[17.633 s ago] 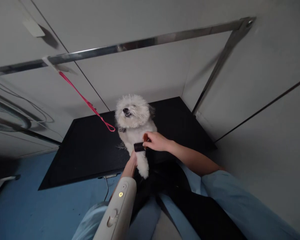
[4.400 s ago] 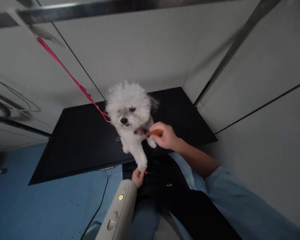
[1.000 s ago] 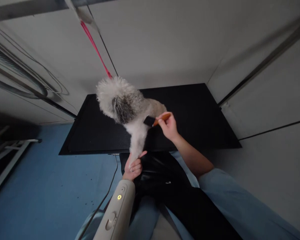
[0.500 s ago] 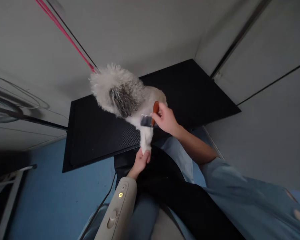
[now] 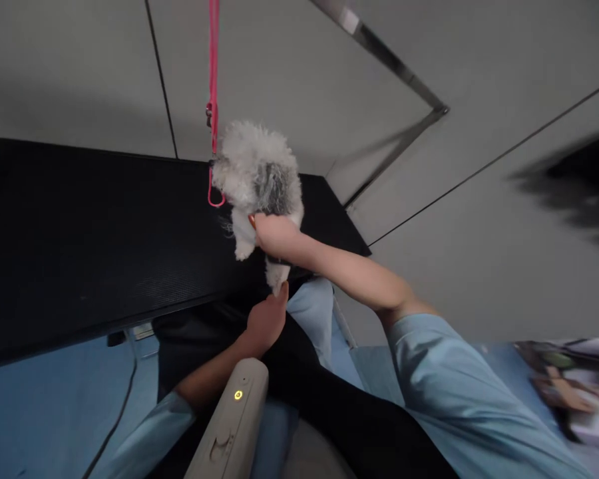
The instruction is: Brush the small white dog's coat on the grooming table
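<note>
A small dog (image 5: 257, 159) with curly white fur and a dark grey ear stands on a black table (image 5: 104, 233). My left hand (image 5: 268, 320), at the table's front edge, is closed on the end of the dog's outstretched leg (image 5: 278, 274). Wrapped around a slicker brush (image 5: 252, 221), my right hand (image 5: 278, 237) sits just below the grey ear, above that leg. Only the tip of the brush's orange-brown handle shows clearly; the hand hides most of its head. Another white leg (image 5: 244, 233) rests on the tabletop to the left.
A pink leash (image 5: 213, 73) hangs down beside the dog's head and ends in a loop. Behind the table stand a grey wall and a metal bar (image 5: 394, 63). A beige device (image 5: 234, 419) with a lit yellow button juts up from the bottom, and a cable (image 5: 124, 399) runs at lower left.
The view has swung, and the dog now faces more to the left. My right hand has turned over with the brush and lies across the upper leg. My left hand still grips the leg's end.
</note>
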Action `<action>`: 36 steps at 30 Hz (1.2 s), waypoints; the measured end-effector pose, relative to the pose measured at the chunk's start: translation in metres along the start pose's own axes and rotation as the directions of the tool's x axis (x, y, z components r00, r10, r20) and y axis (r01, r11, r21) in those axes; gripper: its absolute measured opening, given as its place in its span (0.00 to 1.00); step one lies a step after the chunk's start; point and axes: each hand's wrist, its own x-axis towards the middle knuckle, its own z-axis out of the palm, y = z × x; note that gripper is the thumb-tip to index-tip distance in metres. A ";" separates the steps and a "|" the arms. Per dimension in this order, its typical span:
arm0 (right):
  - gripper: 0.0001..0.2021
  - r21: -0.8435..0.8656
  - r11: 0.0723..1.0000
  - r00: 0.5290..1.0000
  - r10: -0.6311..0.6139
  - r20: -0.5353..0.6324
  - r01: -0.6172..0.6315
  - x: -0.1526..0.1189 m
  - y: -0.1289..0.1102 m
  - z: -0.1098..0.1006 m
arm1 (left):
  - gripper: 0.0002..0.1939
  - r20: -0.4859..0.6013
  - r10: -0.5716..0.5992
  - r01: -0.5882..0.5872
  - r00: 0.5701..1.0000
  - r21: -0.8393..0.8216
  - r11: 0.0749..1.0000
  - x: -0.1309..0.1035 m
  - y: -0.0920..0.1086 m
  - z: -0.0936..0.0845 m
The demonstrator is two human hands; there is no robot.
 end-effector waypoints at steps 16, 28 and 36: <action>0.13 -0.230 0.973 0.988 0.068 0.136 -0.036 -0.004 -0.008 -0.002 | 0.31 -0.042 0.079 -0.082 0.996 -0.078 0.994 0.003 0.014 0.005; 0.16 -0.123 0.966 0.973 0.217 -0.083 -0.226 -0.042 0.021 -0.005 | 0.31 0.033 0.065 -0.063 0.997 -0.062 0.996 0.013 0.011 0.023; 0.15 -0.092 0.986 0.990 0.136 -0.041 -0.139 -0.032 0.033 -0.003 | 0.31 0.143 0.064 -0.054 0.988 -0.071 0.996 0.015 0.026 0.024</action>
